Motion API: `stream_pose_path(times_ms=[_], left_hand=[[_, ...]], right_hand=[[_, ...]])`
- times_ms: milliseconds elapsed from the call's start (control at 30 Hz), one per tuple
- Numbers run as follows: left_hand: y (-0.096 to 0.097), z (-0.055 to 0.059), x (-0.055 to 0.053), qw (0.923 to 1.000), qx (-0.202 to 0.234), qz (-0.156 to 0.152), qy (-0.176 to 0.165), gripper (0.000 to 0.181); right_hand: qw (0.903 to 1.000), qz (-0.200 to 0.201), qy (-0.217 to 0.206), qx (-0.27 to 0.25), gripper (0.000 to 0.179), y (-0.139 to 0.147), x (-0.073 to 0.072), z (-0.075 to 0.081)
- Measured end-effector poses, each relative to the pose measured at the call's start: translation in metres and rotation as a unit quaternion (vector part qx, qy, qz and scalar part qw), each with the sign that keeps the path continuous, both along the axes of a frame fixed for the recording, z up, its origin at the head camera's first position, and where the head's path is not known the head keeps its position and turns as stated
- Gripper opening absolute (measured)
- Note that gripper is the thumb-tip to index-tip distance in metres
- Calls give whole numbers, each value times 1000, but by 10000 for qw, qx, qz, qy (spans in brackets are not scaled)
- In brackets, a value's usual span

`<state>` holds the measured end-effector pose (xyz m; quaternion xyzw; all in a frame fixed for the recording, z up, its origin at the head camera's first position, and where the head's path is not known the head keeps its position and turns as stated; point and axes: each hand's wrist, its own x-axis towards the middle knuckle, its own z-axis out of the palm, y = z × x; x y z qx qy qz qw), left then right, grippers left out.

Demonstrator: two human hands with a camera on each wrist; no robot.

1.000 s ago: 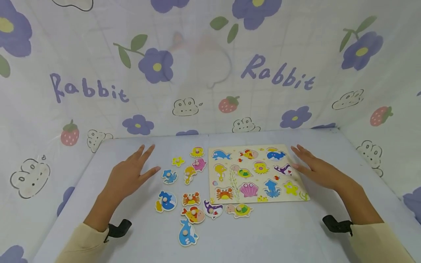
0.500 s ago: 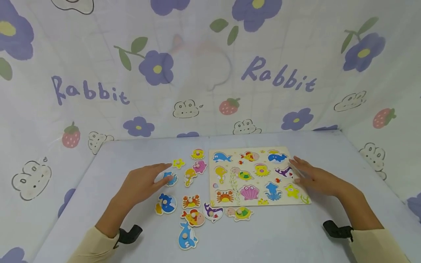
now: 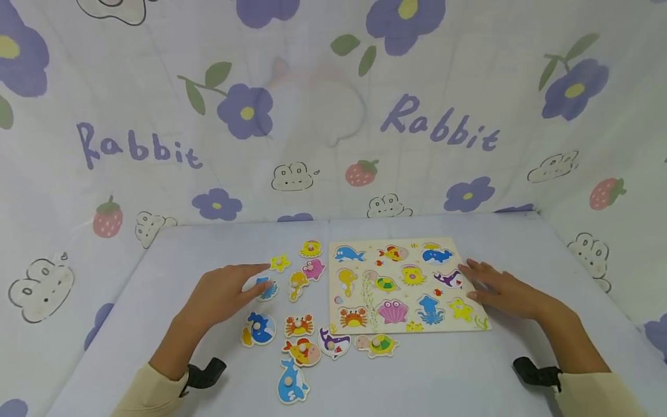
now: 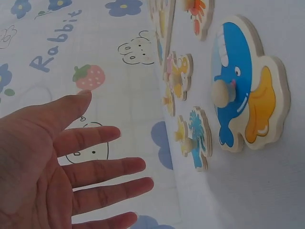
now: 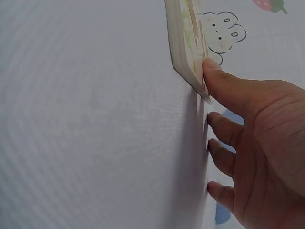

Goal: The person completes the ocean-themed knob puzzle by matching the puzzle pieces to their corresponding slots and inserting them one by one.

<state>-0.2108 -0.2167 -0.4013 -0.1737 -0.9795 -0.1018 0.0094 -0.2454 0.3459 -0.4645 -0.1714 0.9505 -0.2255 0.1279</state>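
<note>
My left hand (image 3: 221, 292) hovers over the left group of knobbed puzzle pieces, its fingers straight and spread in the left wrist view. Its fingertips are nearest the yellow star piece (image 3: 279, 263) and the blue squid piece (image 3: 268, 289); nothing is held. The blue whale piece (image 4: 238, 83) lies just below that hand. At the right edge of the wooden sea-animal puzzle board (image 3: 318, 333) (image 5: 181, 43) my right hand (image 3: 513, 289) rests with extended fingers. In the right wrist view its thumb (image 5: 219, 78) touches the board's corner area, the other fingers beside the edge.
Between the left hand and the board lie an octopus piece (image 3: 311, 249), a pink shell piece (image 3: 314, 269) and a seahorse piece (image 3: 299, 286). Nearer are a crab (image 3: 299, 326), a fish (image 3: 303, 351), a turtle (image 3: 377, 345) and a light-blue whale (image 3: 292, 382). A patterned curtain (image 3: 323, 116) stands behind.
My left hand has moved right and lowered toward the star and squid pieces. My right hand has come down onto the board's right edge. The pieces stay where they were.
</note>
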Motion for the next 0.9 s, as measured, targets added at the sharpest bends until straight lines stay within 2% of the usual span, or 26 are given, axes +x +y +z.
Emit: stream_pose_path(times_ms=[133,300,533,900], left_hand=[[-3,-3,4,10000,-41,-58,-56,53],[-4,-5,-3,9996,-67,-147,-232,52],[1,-7,-22,9985,-264,-233,-413,54],[22,-19,-56,9943,-481,-658,-691,45]], right_hand=[[10000,71,5,-9,74,-2,2,-3],[10000,46,-3,55,74,-3,2,0],[9998,17,-178,-109,76,0,5,4],[9995,102,-179,-231,74,1,5,2]])
